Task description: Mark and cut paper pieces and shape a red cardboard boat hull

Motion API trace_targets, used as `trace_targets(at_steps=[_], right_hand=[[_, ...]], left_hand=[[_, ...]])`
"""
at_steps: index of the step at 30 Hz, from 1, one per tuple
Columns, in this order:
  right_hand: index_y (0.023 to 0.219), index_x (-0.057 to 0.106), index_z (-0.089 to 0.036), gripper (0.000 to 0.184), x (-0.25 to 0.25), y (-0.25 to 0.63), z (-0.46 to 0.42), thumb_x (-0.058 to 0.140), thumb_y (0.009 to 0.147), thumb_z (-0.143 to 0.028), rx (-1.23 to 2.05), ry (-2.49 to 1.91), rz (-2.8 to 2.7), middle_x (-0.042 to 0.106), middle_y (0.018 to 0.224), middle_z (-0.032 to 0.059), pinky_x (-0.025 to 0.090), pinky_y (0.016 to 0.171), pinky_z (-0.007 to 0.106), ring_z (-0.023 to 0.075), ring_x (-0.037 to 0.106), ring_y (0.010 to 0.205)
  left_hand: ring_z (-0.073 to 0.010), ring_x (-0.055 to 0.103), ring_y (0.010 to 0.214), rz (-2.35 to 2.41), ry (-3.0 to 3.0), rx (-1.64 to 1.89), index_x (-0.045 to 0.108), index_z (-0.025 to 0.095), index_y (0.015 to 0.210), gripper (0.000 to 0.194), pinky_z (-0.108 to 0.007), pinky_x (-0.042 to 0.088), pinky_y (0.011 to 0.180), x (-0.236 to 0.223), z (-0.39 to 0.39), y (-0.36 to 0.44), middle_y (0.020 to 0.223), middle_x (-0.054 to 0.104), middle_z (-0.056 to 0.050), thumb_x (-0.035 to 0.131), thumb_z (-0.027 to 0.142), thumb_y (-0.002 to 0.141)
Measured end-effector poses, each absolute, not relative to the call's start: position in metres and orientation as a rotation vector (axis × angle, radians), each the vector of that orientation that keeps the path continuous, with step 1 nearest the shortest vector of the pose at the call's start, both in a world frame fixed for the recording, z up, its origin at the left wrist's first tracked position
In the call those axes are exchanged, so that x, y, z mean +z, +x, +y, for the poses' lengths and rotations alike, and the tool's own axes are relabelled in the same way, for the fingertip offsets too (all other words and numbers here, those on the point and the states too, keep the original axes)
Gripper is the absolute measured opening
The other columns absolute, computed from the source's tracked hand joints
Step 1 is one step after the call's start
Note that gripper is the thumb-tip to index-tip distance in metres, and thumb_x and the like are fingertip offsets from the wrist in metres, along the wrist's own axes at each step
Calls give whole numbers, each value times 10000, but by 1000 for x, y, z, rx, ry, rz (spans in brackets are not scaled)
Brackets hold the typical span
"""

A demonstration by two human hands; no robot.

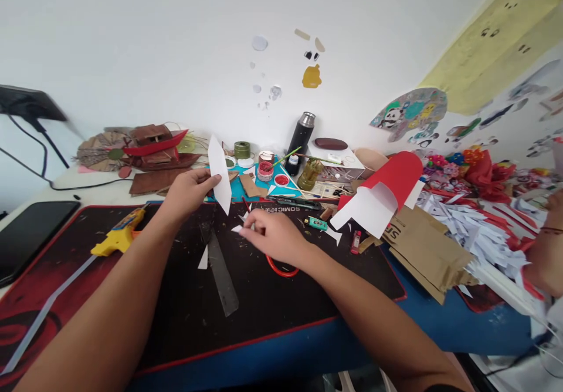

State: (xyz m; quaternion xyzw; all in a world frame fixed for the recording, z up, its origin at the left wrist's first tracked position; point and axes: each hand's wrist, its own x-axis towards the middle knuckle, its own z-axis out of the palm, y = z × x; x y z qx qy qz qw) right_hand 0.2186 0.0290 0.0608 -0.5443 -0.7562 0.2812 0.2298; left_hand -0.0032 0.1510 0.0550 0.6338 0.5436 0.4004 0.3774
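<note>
My left hand is closed on a long white paper piece with pointed ends, held upright above the mat between thumb and fingers. To its right, my right hand is low over the black mat, its thumb and fingertips pinched at a small white paper scrap. A red loop handle, apparently of scissors, shows beneath this hand; the rest is mostly covered. A clear plastic ruler lies on the mat below my hands, with a white paper triangle beside it.
A yellow glue gun lies left. Behind are a craft boat, a paint jar and a black thermos. Rolled red paper, cardboard and heaped paper strips are right, near another person's arm.
</note>
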Motion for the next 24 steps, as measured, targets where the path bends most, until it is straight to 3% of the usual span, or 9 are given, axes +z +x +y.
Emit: trace_targets(at_steps=[4,12,19,24], right_hand=[[959,711,-213,132,55,244,45,717,1025,-327,689,-1579,-1951,570,635,-83,308,635,258,133,507,600],[942,754,-209,108,36,253,74,698,1016,-263,640,-1588,-1963,716,741,0,321,653,292,176,601,689],[1002,757,-211,234,15,259,66,614,1064,-387,784,-1447,-1756,784,879,29,440,715,293,192,690,784],[1039,733,-208,334,16,264,62,632,1029,-526,994,-1360,-1655,660,700,-16,408,624,291,179,595,641]], left_hand=[[-250,641,756,1361,1705,992,783,208,827,529,-319,473,680,59,149,-1,821,775,-56,765,720,695],[-254,664,795,1349,1713,908,792,197,814,550,-322,510,744,62,143,5,827,780,-50,800,737,706],[-203,633,752,1152,1482,928,819,184,874,526,-303,498,696,54,137,18,896,792,-64,920,656,663],[-157,589,683,1011,1420,902,810,173,835,483,-294,484,669,51,127,36,822,752,-47,965,599,669]])
